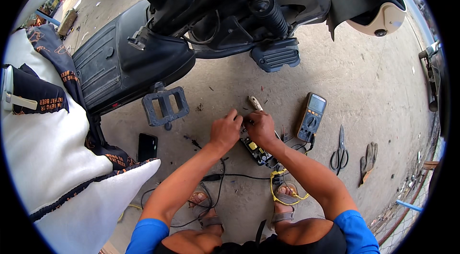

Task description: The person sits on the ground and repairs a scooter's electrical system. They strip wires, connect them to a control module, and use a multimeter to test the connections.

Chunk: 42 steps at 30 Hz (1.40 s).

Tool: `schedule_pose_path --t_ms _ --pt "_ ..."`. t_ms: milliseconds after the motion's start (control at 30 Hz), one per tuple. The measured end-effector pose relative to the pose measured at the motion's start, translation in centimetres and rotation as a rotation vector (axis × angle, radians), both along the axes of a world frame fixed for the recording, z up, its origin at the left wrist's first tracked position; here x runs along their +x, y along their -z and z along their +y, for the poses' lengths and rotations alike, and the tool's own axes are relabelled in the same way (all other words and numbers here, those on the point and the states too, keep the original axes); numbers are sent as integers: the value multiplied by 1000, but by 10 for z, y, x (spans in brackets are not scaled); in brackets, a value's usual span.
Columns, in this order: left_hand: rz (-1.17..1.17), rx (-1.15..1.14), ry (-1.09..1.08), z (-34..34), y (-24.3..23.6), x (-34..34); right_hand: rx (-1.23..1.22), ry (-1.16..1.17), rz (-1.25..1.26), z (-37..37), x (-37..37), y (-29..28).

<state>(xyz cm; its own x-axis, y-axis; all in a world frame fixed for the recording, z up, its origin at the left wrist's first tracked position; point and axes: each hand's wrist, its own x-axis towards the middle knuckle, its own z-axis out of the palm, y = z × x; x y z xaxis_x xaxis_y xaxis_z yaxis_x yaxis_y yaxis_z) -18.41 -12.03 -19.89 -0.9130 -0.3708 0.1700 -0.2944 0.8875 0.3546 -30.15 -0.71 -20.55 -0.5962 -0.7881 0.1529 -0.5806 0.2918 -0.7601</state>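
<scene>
I have the bare ground (373, 86) under everything, with a black electric bike (139, 57) across its far left; near the middle my left hand (227, 131) and right hand (261, 130) meet with fingers bent, but knuckles hide each grip, so I cannot tell whether either holds something; toward the ground's right edge lies the multimeter (311, 116), its leads already plugged in; beneath my right hand is the circuit board (254, 147), already bared, though I judge the handwork there unfinished; scissors (340, 151) and a glove (368, 164) lie unheld farther right, a phone (147, 147) rests left, and a metal-ended tool (255, 103) pokes out beyond my right knuckles
</scene>
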Motion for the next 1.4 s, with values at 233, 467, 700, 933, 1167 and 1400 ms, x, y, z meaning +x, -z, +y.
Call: schedule_pose_path --t_ms 233,467,700,933,1167,1400 --pt "82 865 -333 -5 11 -7 21 -29 19 0 -2 1" --pt "62 625 -448 -27 13 2 88 1 -70 -1 -4 5" --pt "100 591 -215 -30 32 23 135 11 -137 -6 -4 3" --pt "67 761 -241 -25 37 25 115 -14 -92 -4 -5 6" --pt "63 827 -275 -24 22 27 84 -23 -117 -2 -4 6" --pt "133 715 -413 -47 21 60 46 -5 -56 1 -1 6"
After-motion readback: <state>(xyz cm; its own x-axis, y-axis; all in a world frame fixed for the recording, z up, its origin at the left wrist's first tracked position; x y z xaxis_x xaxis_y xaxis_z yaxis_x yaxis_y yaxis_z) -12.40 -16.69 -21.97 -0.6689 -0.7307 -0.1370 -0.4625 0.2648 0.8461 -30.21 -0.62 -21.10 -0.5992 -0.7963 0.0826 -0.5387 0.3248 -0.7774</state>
